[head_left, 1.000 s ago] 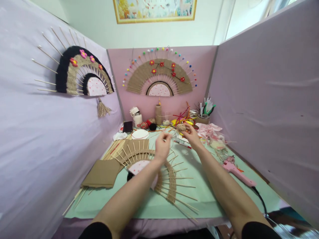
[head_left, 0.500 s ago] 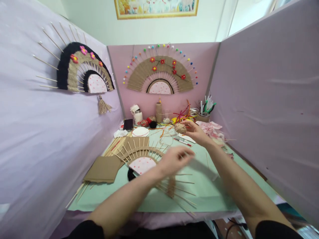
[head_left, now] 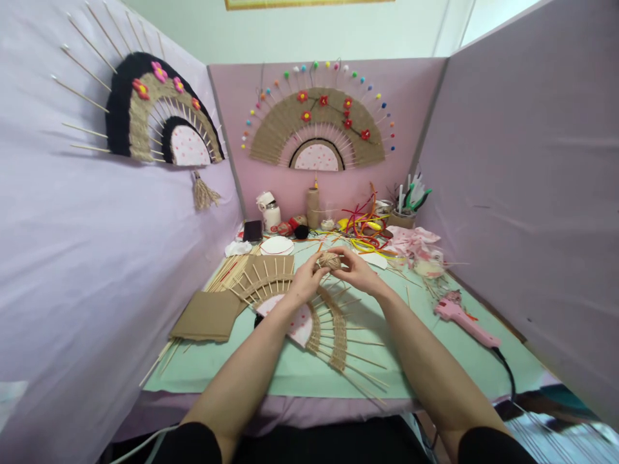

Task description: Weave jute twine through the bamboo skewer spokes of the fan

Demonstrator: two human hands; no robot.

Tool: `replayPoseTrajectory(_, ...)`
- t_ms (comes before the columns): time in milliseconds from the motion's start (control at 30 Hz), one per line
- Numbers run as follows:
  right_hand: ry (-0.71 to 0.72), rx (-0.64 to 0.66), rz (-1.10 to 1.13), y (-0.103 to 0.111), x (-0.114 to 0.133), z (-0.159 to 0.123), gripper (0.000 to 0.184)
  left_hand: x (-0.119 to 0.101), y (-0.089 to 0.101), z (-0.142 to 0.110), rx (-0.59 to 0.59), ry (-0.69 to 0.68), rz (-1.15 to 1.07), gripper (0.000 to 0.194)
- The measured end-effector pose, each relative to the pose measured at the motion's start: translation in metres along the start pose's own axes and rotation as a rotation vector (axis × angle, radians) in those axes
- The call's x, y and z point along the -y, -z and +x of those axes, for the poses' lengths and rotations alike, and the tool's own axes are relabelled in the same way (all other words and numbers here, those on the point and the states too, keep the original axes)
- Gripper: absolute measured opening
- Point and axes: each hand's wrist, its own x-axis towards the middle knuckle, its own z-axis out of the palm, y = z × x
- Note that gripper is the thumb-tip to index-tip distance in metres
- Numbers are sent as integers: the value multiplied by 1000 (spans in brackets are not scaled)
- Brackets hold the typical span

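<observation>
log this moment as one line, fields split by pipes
left hand: holding twine ball | right hand: holding twine ball | near hands: part-woven fan on green cover | far right: pink glue gun

ok so the twine ball [head_left: 329,260] has come in closer to the fan [head_left: 300,324], and now the left hand [head_left: 307,278]'s joined the right hand [head_left: 356,270] holding it

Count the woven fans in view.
3: the black-edged fan on the left wall, ball-tipped fan on the back panel, and flowerless fan on the table, partly hidden by the left arm.
</observation>
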Motion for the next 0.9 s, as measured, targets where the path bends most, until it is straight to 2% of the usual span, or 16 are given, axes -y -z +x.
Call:
replayPoseTrajectory(100,-110,24,117,11,-2,-6,43,4,10,5,-106,14,-48,29)
replayPoseTrajectory(200,-238,44,373,18,-1,-6,41,8,14,9,-268,50,-63,28)
replayPoseTrajectory(233,-252,15,464,19,-1,-5,38,9,14,9,-285,57,-25,27)
replayPoseTrajectory(300,-226,-119,614,20,-1,-1,31,11,10,7,-209,29,97,20)
replayPoseTrajectory(367,-181,-282,698,21,-3,2,28,9,6,3,-141,-64,245,12)
replayPoseTrajectory(433,-167,-374,721,20,-5,4,30,4,3,-1,-195,-181,349,20)
replayPoseTrajectory(533,-194,-340,681,17,-7,4,33,-6,5,-6,-317,-297,322,16)
replayPoseTrajectory(633,-209,-241,614,8,-8,2,32,-14,9,-8,-320,-353,199,13)
replayPoseTrajectory(700,-170,-221,555,0,-10,1,34,-15,8,-9,-303,-351,150,15)
replayPoseTrajectory(767,-91,-254,443,-7,-12,1,39,-13,4,-11,-272,-327,106,19)
replayPoseTrajectory(900,47,-394,81,-18,-16,0,46,-6,-10,-16,-155,-214,-58,31)
